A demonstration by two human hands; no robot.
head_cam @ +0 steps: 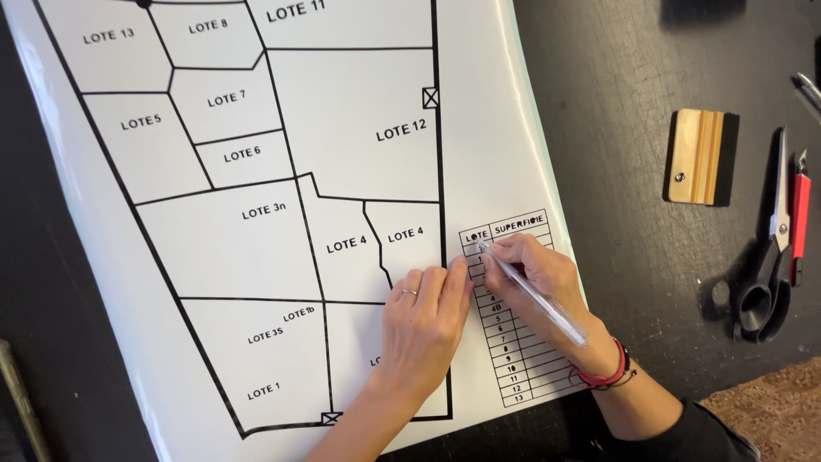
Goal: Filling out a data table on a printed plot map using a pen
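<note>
Fingers of our left hand (421, 323) press together flat on the white sheet (359, 154); our right hand (540, 287) pinches a clear pen (532, 293), tip on the printed table (511, 316).

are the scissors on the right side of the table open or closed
Closed: the scissors lie flat on the dark table, blades together in one line.

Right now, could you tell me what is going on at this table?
A person works on a large white plot-map sheet on a dark table. The right hand holds a clear pen-like tool, tip at the small table's top rows. The left hand presses the sheet beside it. A squeegee and scissors lie aside.
</note>
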